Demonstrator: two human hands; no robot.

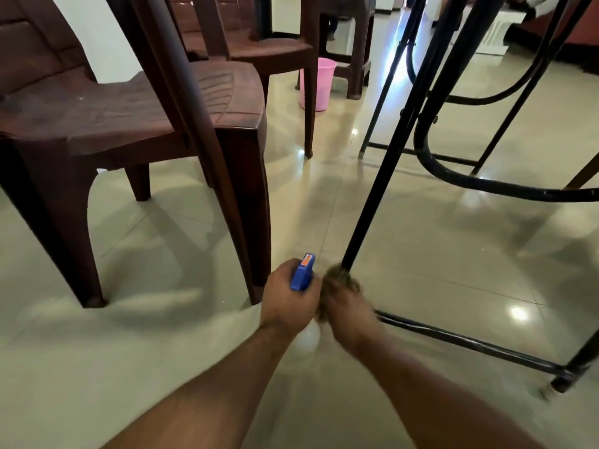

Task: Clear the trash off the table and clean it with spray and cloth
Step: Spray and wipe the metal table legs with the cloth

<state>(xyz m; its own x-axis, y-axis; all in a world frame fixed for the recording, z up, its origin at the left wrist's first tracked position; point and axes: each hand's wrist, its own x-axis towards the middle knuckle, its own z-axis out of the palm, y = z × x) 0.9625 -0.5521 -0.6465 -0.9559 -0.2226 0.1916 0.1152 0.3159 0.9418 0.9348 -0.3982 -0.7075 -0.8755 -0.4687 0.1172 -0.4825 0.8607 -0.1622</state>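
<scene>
I am low, looking under the table at its black metal legs (372, 189). My left hand (287, 303) grips a spray bottle by its blue trigger head (303, 272); the pale bottle body (309, 335) shows blurred below my wrist. My right hand (348, 311) holds a brownish cloth (340, 278) wrapped around the bottom of the nearest table leg, just above the floor. The hand and cloth are blurred by motion. The table top is out of view.
A dark brown plastic chair (129, 102) stands close on the left, its front leg right beside my left hand. More brown chairs and a pink bucket (316, 84) stand behind. A black floor bar (470, 345) runs right from the leg. Glossy beige tiles lie all around.
</scene>
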